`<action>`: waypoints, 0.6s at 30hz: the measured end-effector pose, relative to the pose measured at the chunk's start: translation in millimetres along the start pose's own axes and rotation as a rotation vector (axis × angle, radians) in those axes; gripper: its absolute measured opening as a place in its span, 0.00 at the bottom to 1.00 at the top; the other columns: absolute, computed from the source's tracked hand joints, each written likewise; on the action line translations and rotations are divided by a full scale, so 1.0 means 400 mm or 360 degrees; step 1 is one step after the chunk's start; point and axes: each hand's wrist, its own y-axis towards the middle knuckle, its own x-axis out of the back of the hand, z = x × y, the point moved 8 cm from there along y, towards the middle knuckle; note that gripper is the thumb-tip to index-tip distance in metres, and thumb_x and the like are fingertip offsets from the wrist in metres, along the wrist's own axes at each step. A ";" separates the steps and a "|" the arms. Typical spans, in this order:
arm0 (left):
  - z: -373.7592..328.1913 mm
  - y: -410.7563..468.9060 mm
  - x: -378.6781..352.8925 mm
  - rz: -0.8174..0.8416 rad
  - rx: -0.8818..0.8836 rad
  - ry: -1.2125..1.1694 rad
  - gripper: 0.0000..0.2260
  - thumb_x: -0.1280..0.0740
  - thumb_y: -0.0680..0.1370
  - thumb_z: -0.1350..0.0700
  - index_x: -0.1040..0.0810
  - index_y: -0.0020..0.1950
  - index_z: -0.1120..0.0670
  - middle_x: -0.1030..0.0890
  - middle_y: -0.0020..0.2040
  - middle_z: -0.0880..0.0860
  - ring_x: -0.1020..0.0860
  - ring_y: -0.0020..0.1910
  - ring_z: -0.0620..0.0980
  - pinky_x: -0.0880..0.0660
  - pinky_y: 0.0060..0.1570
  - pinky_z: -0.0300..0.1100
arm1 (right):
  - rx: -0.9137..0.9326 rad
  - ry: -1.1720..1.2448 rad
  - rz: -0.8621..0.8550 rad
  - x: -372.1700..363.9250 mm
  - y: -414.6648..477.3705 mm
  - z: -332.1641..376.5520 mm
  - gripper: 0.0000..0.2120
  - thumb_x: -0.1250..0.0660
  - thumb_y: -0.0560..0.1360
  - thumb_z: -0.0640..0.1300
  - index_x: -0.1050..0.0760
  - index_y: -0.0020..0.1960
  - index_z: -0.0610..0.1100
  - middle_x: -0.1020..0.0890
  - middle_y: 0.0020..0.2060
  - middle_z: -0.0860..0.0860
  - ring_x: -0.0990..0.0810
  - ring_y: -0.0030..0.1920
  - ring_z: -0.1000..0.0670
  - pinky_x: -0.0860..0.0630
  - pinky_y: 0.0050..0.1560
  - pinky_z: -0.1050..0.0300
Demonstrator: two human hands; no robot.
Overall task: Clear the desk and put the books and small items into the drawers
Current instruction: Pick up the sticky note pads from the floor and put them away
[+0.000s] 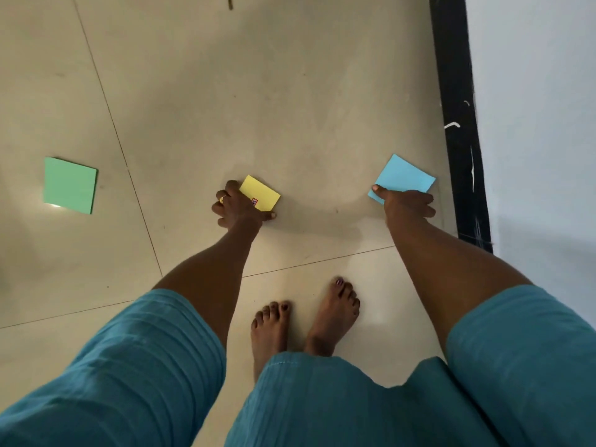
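I look straight down at a tiled floor. My left hand (237, 206) grips a yellow sticky-note pad (262, 192) by its near edge, thumb under one corner. My right hand (406, 203) pinches a blue sticky-note pad (404, 175) at its near edge, close to the wall. A green sticky-note pad (70, 185) lies flat on the floor far to the left, out of both hands' reach. No desk or drawer is in view.
A black skirting strip (458, 124) and a pale wall (532, 108) bound the floor on the right. My bare feet (306, 317) stand just below the hands. A small dark object (230, 2) lies on the tiles at the top edge.
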 end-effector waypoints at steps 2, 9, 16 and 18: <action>0.002 0.013 0.006 0.0053 -0.0039 0.0007 0.41 0.19 0.62 0.53 0.38 0.68 0.54 0.35 0.67 0.56 0.38 0.68 0.59 0.32 0.59 0.56 | -0.0050 0.0114 0.0111 -0.003 0.020 -0.016 0.45 0.23 0.63 0.57 0.41 0.69 0.41 0.32 0.64 0.42 0.31 0.63 0.43 0.30 0.65 0.47; 0.004 -0.035 0.016 0.0073 -0.0058 0.0046 0.19 0.38 0.80 0.51 0.33 0.68 0.58 0.37 0.70 0.60 0.40 0.69 0.61 0.38 0.65 0.55 | -0.0167 0.1053 0.0278 0.013 -0.005 -0.072 0.23 0.28 0.71 0.37 0.33 0.63 0.41 0.25 0.60 0.45 0.25 0.59 0.45 0.24 0.58 0.50; -0.017 -0.201 0.032 0.0251 -0.0143 -0.0114 0.15 0.40 0.80 0.53 0.32 0.62 0.61 0.26 0.62 0.61 0.28 0.61 0.62 0.35 0.64 0.54 | -0.0292 0.1666 0.0408 0.085 -0.164 -0.157 0.23 0.39 0.73 0.26 0.33 0.66 0.39 0.24 0.56 0.43 0.23 0.57 0.42 0.24 0.45 0.52; -0.037 -0.273 0.052 0.0319 -0.0217 -0.0137 0.16 0.38 0.80 0.54 0.32 0.62 0.62 0.25 0.61 0.62 0.26 0.59 0.62 0.31 0.61 0.53 | -0.0370 0.1723 0.0360 0.118 -0.221 -0.206 0.22 0.42 0.75 0.27 0.33 0.66 0.40 0.24 0.58 0.43 0.22 0.57 0.42 0.24 0.49 0.49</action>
